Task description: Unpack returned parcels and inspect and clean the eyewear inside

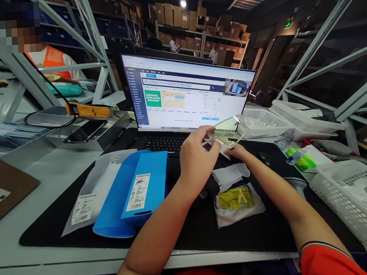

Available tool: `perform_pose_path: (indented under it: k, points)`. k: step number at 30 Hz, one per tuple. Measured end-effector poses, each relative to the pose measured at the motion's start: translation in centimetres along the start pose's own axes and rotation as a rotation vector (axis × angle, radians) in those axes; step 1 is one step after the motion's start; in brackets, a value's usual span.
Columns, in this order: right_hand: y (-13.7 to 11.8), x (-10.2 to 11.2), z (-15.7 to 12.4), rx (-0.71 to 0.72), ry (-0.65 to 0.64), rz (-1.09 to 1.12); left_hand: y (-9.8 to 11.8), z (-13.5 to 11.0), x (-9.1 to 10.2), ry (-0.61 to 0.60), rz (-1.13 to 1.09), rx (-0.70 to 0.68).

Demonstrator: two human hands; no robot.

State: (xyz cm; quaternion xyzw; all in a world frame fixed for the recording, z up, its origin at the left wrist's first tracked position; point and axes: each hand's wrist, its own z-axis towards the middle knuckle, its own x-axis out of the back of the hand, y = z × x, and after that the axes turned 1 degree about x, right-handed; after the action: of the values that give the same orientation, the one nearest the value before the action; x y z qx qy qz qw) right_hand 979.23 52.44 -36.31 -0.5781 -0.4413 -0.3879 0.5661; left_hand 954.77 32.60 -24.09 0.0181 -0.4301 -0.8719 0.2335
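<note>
Both my hands are raised over the laptop keyboard (167, 143), holding a clear plastic bag with a pale yellow-green piece inside (229, 131). My left hand (199, 157) pinches its left end with curled fingers. My right hand (238, 151) grips it from below, mostly hidden behind the bag. On the black mat (189, 228) beneath lie a torn white wrapper (231, 174) and a clear bag of yellow parts (237, 202). A blue box with a white label (144, 185) rests on a blue folder to the left.
An open laptop screen (187, 91) stands behind. White mesh baskets sit at right (355, 197) and back right (263, 122). A yellow scanner (88, 110) lies on a metal tray at left. A person in an orange vest (52, 58) is at the back left.
</note>
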Motion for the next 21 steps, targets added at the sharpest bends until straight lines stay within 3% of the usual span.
perform_pose_path:
  k: [8, 14, 17, 21]
  points:
    - [0.2, -0.8, -1.3, -0.027, -0.041, 0.078, 0.2, 0.0, 0.3, -0.011, 0.006, 0.003]
    - [-0.8, -0.9, -2.1, 0.006, -0.017, 0.315, 0.2, 0.1, 0.4, 0.018, -0.003, 0.003]
    - [-1.3, 0.6, -3.1, 0.063, 0.019, 0.530, 0.1, 0.1, 0.4, -0.001, 0.006, 0.015]
    - [-1.6, 4.7, -5.8, 0.165, 0.104, 0.837, 0.0, 0.1, -0.1, -0.030, -0.004, 0.019]
